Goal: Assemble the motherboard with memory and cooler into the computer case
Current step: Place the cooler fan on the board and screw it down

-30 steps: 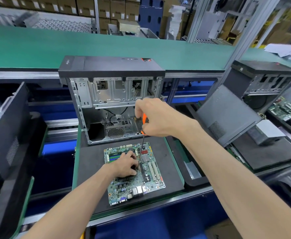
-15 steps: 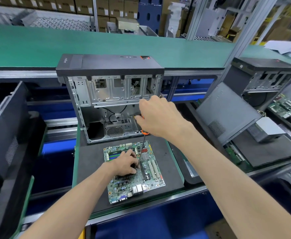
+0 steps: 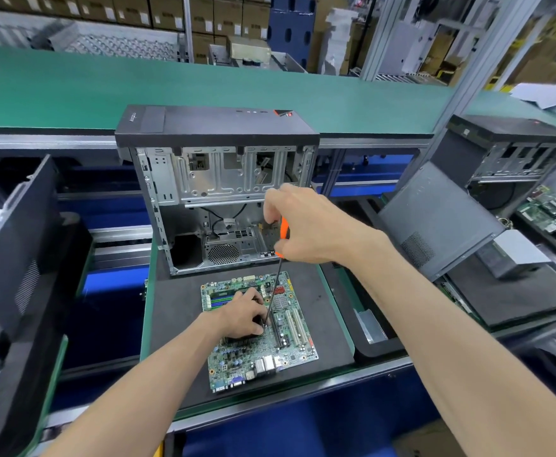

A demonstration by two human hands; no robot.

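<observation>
Cooler being screwed down on the bench, motherboard not yet in the case

The right hand (image 3: 306, 225) grips the orange-handled screwdriver (image 3: 278, 275), its tip still at the same cooler (image 3: 248, 334) corner as 1 second ago; the left hand (image 3: 247, 313) curls over the cooler, steadying it. The motherboard (image 3: 256, 334) lies unmoved on the black mat (image 3: 177, 311) before the open computer case (image 3: 217, 192), so fastening likely continues

Both bare arms reach in from the lower frame.
Left hand (image 3: 245, 313) lies low at centre, fingers (image 3: 259, 300) curled downward; right hand (image 3: 306, 227) (higher, mid-frame) is fisted.
</observation>
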